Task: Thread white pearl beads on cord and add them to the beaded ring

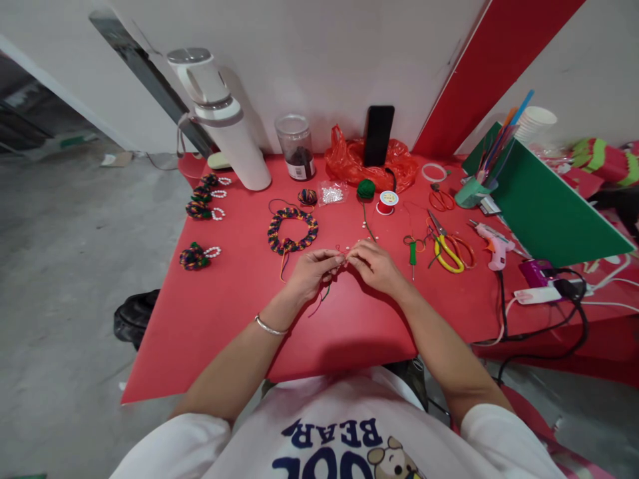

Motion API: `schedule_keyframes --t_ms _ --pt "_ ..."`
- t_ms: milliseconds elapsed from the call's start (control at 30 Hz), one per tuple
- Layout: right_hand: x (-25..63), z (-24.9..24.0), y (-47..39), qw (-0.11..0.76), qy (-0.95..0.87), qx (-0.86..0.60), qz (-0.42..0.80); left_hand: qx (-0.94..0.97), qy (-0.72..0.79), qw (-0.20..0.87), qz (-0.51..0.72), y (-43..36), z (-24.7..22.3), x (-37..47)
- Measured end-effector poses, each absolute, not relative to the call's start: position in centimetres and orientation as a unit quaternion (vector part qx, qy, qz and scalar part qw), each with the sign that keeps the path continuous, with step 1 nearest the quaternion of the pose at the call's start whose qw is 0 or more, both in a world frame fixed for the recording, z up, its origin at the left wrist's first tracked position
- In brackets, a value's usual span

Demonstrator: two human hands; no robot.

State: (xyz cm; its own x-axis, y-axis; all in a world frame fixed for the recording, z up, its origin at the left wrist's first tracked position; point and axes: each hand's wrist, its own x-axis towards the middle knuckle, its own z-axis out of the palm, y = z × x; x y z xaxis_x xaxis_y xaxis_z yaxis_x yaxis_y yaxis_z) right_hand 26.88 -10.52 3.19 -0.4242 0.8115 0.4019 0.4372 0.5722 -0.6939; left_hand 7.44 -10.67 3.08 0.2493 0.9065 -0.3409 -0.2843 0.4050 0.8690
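Over the middle of the table my left hand (315, 271) and my right hand (373, 266) meet, fingertips pinched together on thin thread (339, 249). Short green and dark red ends (326, 293) hang below the left fingers. What lies right between the fingertips is too small to make out. Just beyond is a ball of green yarn (366, 189), its strand running toward my right hand past a few loose white beads (377, 237). A red thread spool (387, 203) stands beside the ball. Left of my hands lies a crocheted multicolour ring (272, 237) with an orange tail.
Yarn pieces with white bead loops (196, 256) lie at left. A bag of beads (332, 193), a jar (294, 150), a tall white flask (239, 146) and a phone (378, 135) stand behind. Yellow-handled scissors (448, 256), a green-handled hook (413, 253) and a glue gun (496, 249) lie right.
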Motion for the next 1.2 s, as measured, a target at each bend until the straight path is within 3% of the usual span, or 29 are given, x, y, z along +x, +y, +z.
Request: schedule_keyframes --t_ms 167,300,533,867,1067,1200 --pt "26.9 3.7 -10.9 0.386 -0.768 -0.423 0.288 0.369 0.451 0.701 0.411 -10.8 3.3 7.5" --pt "27.0 4.1 -11.0 0.392 -0.679 -0.455 0.423 0.447 0.452 0.662 0.397 -10.9 3.5 7.4" --pt "26.5 3.2 -10.8 0.270 -0.570 -0.447 0.635 0.610 0.446 0.529 0.386 -10.7 2.7 6.8" --pt "26.5 3.6 -10.8 0.277 -0.566 -0.470 0.617 0.779 0.394 0.217 0.437 -10.7 2.0 6.8" --pt "26.4 3.8 -11.0 0.271 -0.571 -0.433 0.643 0.803 0.372 0.172 0.433 -10.8 1.7 6.6" --pt "26.5 4.3 -11.2 0.318 -0.558 -0.439 0.628 0.804 0.356 0.174 0.444 -11.0 2.0 6.6"
